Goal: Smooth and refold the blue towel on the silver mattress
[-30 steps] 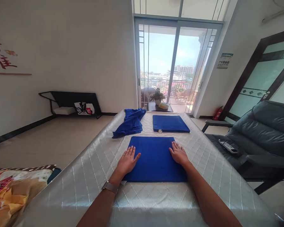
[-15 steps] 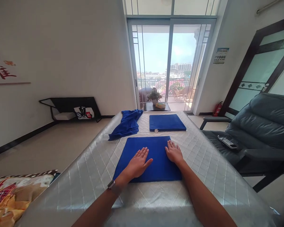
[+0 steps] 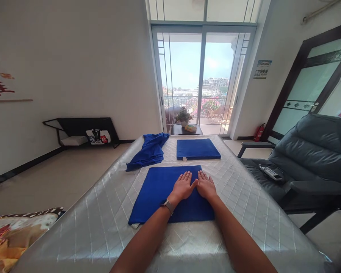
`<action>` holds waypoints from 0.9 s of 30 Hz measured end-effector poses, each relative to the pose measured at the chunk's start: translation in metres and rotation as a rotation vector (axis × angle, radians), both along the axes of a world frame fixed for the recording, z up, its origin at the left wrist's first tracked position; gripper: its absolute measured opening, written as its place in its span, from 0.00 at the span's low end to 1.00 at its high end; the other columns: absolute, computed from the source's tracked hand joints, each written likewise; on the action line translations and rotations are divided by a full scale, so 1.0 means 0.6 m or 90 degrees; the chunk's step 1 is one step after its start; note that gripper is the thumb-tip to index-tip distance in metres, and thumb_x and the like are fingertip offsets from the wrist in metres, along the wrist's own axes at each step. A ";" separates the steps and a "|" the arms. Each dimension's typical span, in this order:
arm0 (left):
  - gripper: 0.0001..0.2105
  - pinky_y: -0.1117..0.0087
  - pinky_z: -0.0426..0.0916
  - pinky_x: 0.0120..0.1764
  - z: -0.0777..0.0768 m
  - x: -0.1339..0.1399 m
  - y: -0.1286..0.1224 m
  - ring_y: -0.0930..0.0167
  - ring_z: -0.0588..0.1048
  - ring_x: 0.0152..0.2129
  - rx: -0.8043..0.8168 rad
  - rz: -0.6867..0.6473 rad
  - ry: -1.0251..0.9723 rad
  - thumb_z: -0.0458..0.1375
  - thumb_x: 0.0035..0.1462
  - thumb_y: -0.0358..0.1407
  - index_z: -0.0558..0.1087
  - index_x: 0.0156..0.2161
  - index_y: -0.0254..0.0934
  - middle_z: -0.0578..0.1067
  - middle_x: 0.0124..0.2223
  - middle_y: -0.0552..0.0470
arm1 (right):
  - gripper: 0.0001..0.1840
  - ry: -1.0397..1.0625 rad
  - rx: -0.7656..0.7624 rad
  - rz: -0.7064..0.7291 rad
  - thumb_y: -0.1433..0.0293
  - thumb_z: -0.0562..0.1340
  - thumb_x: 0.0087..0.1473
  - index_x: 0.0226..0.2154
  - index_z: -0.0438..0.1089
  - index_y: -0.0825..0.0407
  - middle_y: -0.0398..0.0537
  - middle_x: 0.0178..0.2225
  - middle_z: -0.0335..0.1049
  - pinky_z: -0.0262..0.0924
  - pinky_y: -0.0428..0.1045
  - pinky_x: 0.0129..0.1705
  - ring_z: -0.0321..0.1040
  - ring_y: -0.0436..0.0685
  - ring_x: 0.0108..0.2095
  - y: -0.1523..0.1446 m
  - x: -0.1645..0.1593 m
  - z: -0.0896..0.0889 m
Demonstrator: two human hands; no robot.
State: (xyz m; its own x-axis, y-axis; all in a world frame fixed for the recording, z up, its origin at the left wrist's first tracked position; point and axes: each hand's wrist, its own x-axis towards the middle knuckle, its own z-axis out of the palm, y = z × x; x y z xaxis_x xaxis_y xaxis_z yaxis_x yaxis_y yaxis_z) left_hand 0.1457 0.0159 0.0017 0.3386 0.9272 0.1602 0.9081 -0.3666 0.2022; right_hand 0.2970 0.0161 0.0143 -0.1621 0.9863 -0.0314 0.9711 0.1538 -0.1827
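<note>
A folded blue cloth (image 3: pixel 156 193) lies flat in front of me, with a small white tag poking out at its near left corner. My left hand (image 3: pixel 184 186) rests flat on it, right of the middle, fingers stretched out. Beside it my right hand (image 3: pixel 207 185) presses near the cloth's right edge, also flat and open. The left thumb reaches close to the right hand; whether they touch I cannot tell. Farther back is a second folded blue cloth (image 3: pixel 199 148) with a white tag. A crumpled blue cloth (image 3: pixel 149 151) lies to its left.
Everything blue lies on a silvery quilted cover (image 3: pixel 102 216). A dark recliner (image 3: pixel 315 151) with a white device (image 3: pixel 271 173) stands at the right. A patterned blanket (image 3: pixel 17 235) is at lower left. Behind stand a potted plant (image 3: pixel 183 115) and sliding glass doors (image 3: pixel 201 76).
My left hand has slid right across the cloth, up beside the right hand. The right hand has hardly moved. The tag at the near left corner now shows.
</note>
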 end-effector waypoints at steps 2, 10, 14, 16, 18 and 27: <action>0.36 0.55 0.46 0.68 -0.004 -0.034 0.001 0.61 0.50 0.69 -0.006 0.038 0.005 0.30 0.68 0.55 0.53 0.70 0.31 0.54 0.71 0.41 | 0.34 0.013 -0.007 -0.007 0.59 0.38 0.68 0.72 0.40 0.54 0.46 0.73 0.33 0.26 0.57 0.70 0.30 0.56 0.72 0.001 -0.001 0.001; 0.39 0.55 0.45 0.68 -0.010 -0.231 0.004 0.60 0.49 0.69 -0.030 0.199 0.046 0.31 0.67 0.57 0.51 0.70 0.27 0.51 0.71 0.38 | 0.35 0.012 -0.007 -0.013 0.59 0.37 0.67 0.71 0.39 0.56 0.44 0.73 0.33 0.26 0.57 0.70 0.32 0.55 0.72 0.004 0.001 -0.005; 0.38 0.54 0.49 0.67 -0.019 -0.305 0.007 0.58 0.51 0.68 -0.028 0.279 0.034 0.31 0.68 0.55 0.52 0.69 0.24 0.51 0.71 0.34 | 0.35 0.002 -0.003 -0.019 0.58 0.37 0.67 0.72 0.39 0.55 0.44 0.73 0.33 0.26 0.57 0.70 0.32 0.55 0.71 0.007 0.001 -0.009; 0.38 0.54 0.50 0.66 -0.022 -0.318 0.008 0.58 0.52 0.68 -0.029 0.286 0.024 0.32 0.68 0.54 0.52 0.69 0.23 0.51 0.71 0.33 | 0.35 -0.006 -0.006 -0.020 0.58 0.37 0.67 0.72 0.39 0.55 0.44 0.73 0.33 0.27 0.57 0.70 0.32 0.54 0.71 0.007 0.001 -0.008; 0.38 0.54 0.50 0.66 -0.023 -0.318 0.009 0.58 0.51 0.68 -0.026 0.285 0.019 0.32 0.68 0.54 0.52 0.69 0.22 0.52 0.70 0.32 | 0.35 -0.015 -0.006 -0.019 0.59 0.37 0.67 0.72 0.39 0.55 0.44 0.73 0.33 0.27 0.56 0.70 0.32 0.54 0.71 0.007 0.000 -0.006; 0.39 0.57 0.47 0.67 -0.012 -0.306 0.000 0.58 0.52 0.68 -0.023 0.282 0.022 0.33 0.68 0.54 0.52 0.68 0.20 0.52 0.70 0.31 | 0.35 -0.073 -0.025 -0.018 0.59 0.38 0.67 0.71 0.41 0.54 0.48 0.73 0.35 0.29 0.60 0.69 0.35 0.57 0.71 0.008 -0.006 0.016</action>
State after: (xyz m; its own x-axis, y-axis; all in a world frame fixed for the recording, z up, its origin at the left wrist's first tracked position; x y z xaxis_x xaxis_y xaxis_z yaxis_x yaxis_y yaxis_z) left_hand -0.0381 0.0159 -0.0057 -0.0886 0.9886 0.1213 0.9823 0.0666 0.1748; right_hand 0.2935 0.0212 0.0239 -0.1274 0.9881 -0.0866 0.9897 0.1210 -0.0759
